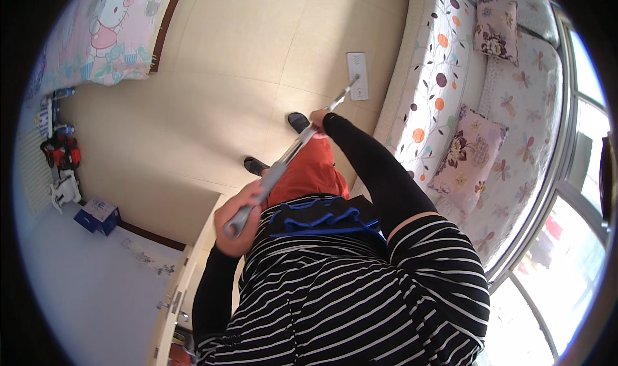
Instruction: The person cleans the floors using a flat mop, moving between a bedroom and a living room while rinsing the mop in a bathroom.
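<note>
My left hand [240, 216] grips the grey upper end of a flat mop's handle [273, 180]. Further down the same pole, my right hand [318, 119] is closed around the shaft. The handle slants from my waist away to the upper right. At its far end the white rectangular mop head [358, 76] lies flat on the tiled floor, close to the sofa's base. Both forearms wear black sleeves.
A sofa [434, 91] with a patterned cover and floral cushions [470, 156] runs along the right side, below windows. At the upper left hangs a cartoon-print cloth [111, 33]. Toys [63, 151] and a blue box [99, 215] stand by the left wall. A door [181, 288] is at the lower left.
</note>
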{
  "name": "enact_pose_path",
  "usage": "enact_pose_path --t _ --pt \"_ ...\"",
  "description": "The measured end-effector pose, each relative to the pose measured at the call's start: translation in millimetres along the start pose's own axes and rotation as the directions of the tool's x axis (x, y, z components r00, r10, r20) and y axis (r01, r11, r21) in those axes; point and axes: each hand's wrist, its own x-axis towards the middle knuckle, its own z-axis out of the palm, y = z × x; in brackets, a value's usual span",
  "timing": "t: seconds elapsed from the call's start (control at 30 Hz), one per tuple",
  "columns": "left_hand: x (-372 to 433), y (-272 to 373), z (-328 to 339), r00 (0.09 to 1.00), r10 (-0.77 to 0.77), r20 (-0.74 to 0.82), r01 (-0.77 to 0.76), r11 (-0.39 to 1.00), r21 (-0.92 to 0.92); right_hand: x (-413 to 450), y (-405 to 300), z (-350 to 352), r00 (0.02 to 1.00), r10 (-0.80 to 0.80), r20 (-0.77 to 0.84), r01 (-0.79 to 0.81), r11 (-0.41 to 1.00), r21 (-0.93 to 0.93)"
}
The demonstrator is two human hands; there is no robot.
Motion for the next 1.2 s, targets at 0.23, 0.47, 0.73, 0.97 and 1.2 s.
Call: enact_pose_path --t 0.23,0.47,0.73,0.97,1.2 --pt "-74.2 27.8 -8.4 0.999 -0.036 -0.039 0.037 0.999 0.033 10.3 5.7 36.5 0.592 0.166 0.788 -0.537 0.811 0.232" --pt "-226.2 -53.4 -16.6 0.915 -0.077 -0.397 0.082 0.997 -0.005 11.9 20.9 228.2 0.586 0.349 0.732 -0.513 0.858 0.002" --pt "-224.2 -64.2 -26.5 0.957 0.053 -0.284 -0.041 0.998 0.047 -80.6 16.0 213.1 0.986 -0.124 0.111 0.131 0.989 -0.062" --pt "-125.9 -62.6 37.5 0.995 -0.002 -0.104 -0.004 0.998 -0.059 -81.0 42.4 47.3 0.907 -0.411 -0.091 0.220 0.647 -0.730" --pt "-36.3 -43.0 212.7 0.959 0.159 0.236 -0.174 0.984 0.045 -25.4 183.3 -126.9 0.820 -0.226 -0.525 -0.028 0.901 -0.432"
